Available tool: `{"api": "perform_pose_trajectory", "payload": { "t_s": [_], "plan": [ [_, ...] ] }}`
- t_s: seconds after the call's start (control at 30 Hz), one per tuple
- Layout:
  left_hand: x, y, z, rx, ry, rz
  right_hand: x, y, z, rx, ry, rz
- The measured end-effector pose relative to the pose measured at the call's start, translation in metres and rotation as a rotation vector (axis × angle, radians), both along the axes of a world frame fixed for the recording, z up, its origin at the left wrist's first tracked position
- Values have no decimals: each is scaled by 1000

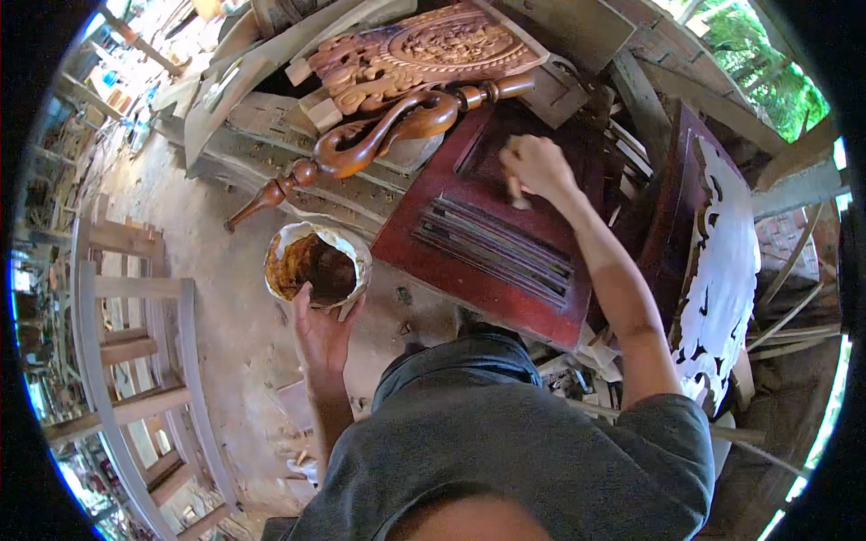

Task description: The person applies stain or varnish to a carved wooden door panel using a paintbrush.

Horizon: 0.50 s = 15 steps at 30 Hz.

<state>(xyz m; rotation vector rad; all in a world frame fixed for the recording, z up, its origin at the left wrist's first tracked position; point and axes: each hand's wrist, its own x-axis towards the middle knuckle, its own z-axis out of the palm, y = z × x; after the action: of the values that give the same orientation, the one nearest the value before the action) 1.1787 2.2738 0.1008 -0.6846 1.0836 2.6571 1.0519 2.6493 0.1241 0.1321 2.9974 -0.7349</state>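
Left hand (317,326) raised, fingers cupped, gripping; right hand (535,169) fisted, arm extended forward.

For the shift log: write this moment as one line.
left hand: holds bowl of brown stain | right hand: brush on red panel | carved scroll behind

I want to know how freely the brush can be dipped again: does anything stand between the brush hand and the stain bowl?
Nothing visible does. The right hand works on the red panel; the bowl, held in the left hand, sits beside the panel's edge.
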Motion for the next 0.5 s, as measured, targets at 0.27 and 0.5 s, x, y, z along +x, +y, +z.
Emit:
{"api": "perform_pose_trajectory", "payload": {
  "t_s": [0.27, 0.5],
  "plan": [
    [-6, -12, -1, 80, 6, -14, -5, 15, -47, -540, 95, -259],
    [-27, -17, -17, 206, 34, -95, 130, 81, 12, 301, 320, -480]
  ]
}}
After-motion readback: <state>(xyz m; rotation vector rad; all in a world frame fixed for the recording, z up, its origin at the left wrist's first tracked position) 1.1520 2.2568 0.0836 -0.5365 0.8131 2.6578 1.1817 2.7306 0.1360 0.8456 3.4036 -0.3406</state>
